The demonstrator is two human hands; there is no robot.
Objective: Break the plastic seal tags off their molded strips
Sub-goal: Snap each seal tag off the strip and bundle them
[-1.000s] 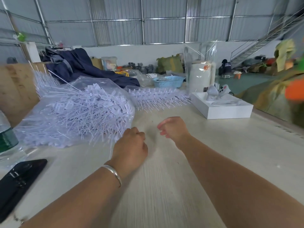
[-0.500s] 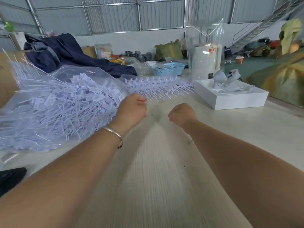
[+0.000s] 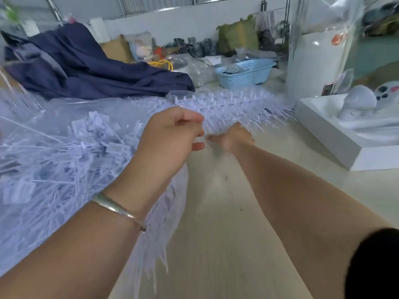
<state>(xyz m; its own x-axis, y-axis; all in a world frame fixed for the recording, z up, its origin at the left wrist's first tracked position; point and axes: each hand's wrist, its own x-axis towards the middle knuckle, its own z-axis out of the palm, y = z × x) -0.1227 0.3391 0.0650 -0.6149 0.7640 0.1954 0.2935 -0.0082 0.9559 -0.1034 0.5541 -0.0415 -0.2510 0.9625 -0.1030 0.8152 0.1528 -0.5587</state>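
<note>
Reaching forward over the pale table (image 3: 216,244), you had both forearms stretched toward the middle of the frame. Your left hand (image 3: 170,139), with a silver bangle (image 3: 118,209) on its wrist, was curled with the fingers folded in, but motion blur hid whether anything lay inside them, so I cannot tell what that hand gripped. Your right hand (image 3: 234,137) sat just beyond and to the right of it, fingers bent inward at the near edge of a stack of molded strips (image 3: 228,104); whether those fingers had closed on a strip I cannot tell either.

That stack of white strips, with their thin tails fanned out toward the right, lay across the center of the frame, just behind both hands. A much larger heap of loose white seal tags (image 3: 64,152) in clear plastic filled the left side of the frame, and your left forearm crossed in front of it. Some thin white tails hung blurred below your left wrist.

At the right edge a shallow white box (image 3: 336,139) rested on the table, holding 1 white game controller (image 3: 371,98). Behind the strips, in the upper center, stood a light blue basket (image 3: 246,73). A dark blue cloth (image 3: 90,67) was piled in the upper left. A tall white roll in clear wrap (image 3: 315,61) stood at the upper right.
</note>
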